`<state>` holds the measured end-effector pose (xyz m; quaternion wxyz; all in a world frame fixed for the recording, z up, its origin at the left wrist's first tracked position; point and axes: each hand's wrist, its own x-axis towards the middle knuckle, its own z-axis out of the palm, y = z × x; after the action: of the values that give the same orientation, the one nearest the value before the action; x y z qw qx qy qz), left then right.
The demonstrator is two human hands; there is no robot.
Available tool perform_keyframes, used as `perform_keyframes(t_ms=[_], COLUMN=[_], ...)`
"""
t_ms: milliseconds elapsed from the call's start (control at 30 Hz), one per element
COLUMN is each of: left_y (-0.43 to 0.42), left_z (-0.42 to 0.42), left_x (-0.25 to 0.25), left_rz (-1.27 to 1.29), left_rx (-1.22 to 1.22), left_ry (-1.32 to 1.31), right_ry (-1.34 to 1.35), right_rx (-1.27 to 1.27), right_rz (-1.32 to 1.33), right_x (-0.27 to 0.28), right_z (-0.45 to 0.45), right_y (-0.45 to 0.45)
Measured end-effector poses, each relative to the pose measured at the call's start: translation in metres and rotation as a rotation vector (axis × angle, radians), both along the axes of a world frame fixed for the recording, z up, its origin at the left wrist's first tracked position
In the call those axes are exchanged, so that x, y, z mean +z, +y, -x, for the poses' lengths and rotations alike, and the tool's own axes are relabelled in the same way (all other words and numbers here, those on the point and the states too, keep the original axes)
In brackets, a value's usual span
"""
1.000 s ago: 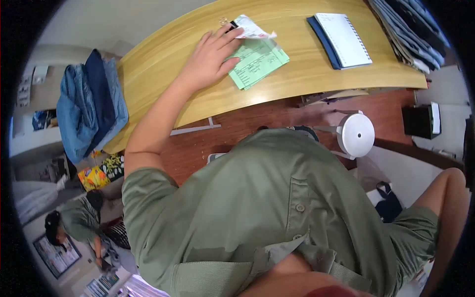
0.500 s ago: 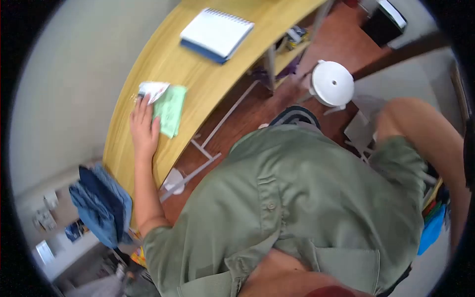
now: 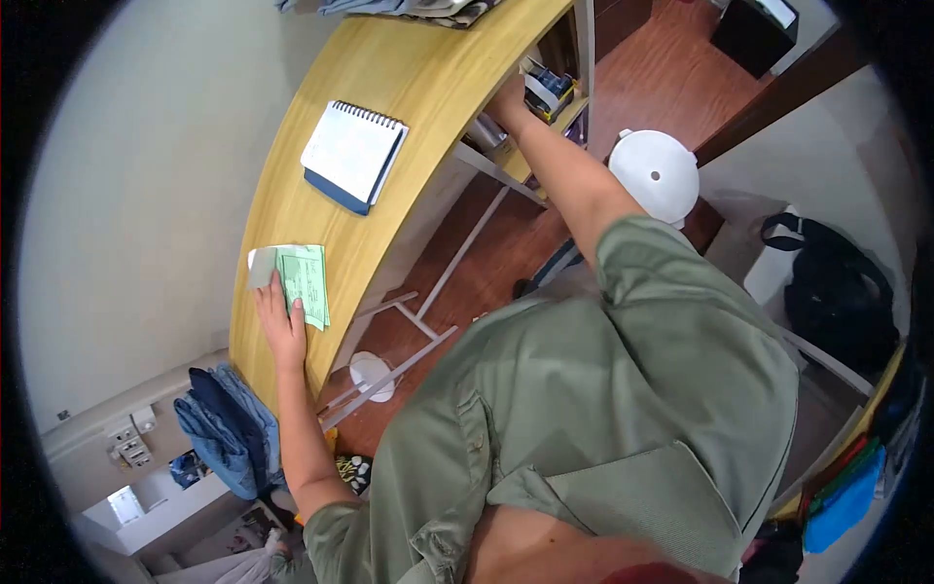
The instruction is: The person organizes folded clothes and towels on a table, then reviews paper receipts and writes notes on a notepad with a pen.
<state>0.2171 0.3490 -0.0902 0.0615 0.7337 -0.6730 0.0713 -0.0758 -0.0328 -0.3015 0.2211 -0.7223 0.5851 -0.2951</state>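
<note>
My left hand (image 3: 280, 329) lies on the wooden desk with its fingers stretched out. Its fingertips rest on a greyish-white piece (image 3: 262, 267) and the near edge of some green printed papers (image 3: 304, 284). Further along the desk is a spiral notebook (image 3: 352, 151) with white pages and a dark blue cover. My right hand (image 3: 507, 101) reaches to the shelf under the desktop, beside a dark item with yellow and white parts (image 3: 550, 92). The desk edge and the shelf hide most of its fingers, so whatever it touches cannot be made out.
Folded clothes (image 3: 418, 10) sit at the desk's far end. Jeans (image 3: 222, 423) hang at the near left end. A white stool (image 3: 654, 177) stands on the red-brown floor, a black bag (image 3: 839, 282) lies to the right, and metal bars (image 3: 428, 326) run below the desk.
My right arm has swung from the far right over to the shelf under the desk. My left hand stays on the papers; the white piece now lies flatter. The whole view has shifted.
</note>
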Motion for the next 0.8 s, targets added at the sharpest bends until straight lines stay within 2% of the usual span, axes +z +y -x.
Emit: perform_keyframes(t_ms=[33, 100, 133, 200, 267, 333, 367, 500, 567, 600, 667, 700, 733, 800], left_y=[0.0, -0.003, -0.005, -0.007, -0.004, -0.004, -0.005, -0.004, -0.005, -0.005, -0.004, -0.004, -0.004, -0.003], left_z=[-0.001, 0.003, 0.006, 0.005, 0.007, 0.009, 0.01, 0.012, 0.013, 0.014, 0.012, 0.009, 0.008, 0.008], left_x=[0.002, 0.004, 0.005, 0.006, 0.006, 0.008, 0.009, 0.009, 0.009, 0.007, 0.009, 0.009, 0.009, 0.009], left_rz=[-0.064, -0.056, -0.045, -0.082, -0.096, -0.111, -0.117, -0.107, -0.106, -0.104, -0.106, -0.103, -0.105, -0.103], left_rx=[0.025, -0.004, -0.025, -0.038, 0.039, 0.029, 0.026, 0.017, 0.037, 0.043, 0.024, 0.036, 0.026, 0.039], left_ry=[-0.012, -0.011, 0.019, -0.001, 0.059, 0.04, 0.027, -0.003, 0.021, 0.025, 0.019, 0.021, 0.0, -0.021], right_ry=[-0.024, 0.109, 0.09, 0.244, 0.169, 0.265, 0.305, 0.234, 0.128, 0.131, -0.033, -0.129, -0.181, -0.209], right_rx=[-0.005, -0.073, -0.083, -0.108, -0.055, 0.048, 0.069, 0.038, 0.028, 0.034, -0.009, -0.006, -0.052, 0.146], right_rz=[-0.007, -0.086, -0.097, 0.286, 0.416, 0.294, 0.314, 0.232, 0.02, 0.023, -0.173, -0.328, -0.486, -0.506], right_x=[-0.005, -0.01, -0.013, -0.023, -0.031, -0.027, -0.026, -0.032, -0.035, -0.031, -0.023, -0.029, -0.006, -0.022], right_z=[-0.007, -0.015, -0.017, -0.018, -0.024, -0.031, -0.03, -0.034, -0.033, -0.031, -0.03, -0.034, -0.024, -0.02], right_y=[-0.001, 0.005, 0.007, 0.012, 0.027, 0.043, 0.05, 0.039, 0.026, 0.024, 0.022, 0.01, 0.011, -0.003])
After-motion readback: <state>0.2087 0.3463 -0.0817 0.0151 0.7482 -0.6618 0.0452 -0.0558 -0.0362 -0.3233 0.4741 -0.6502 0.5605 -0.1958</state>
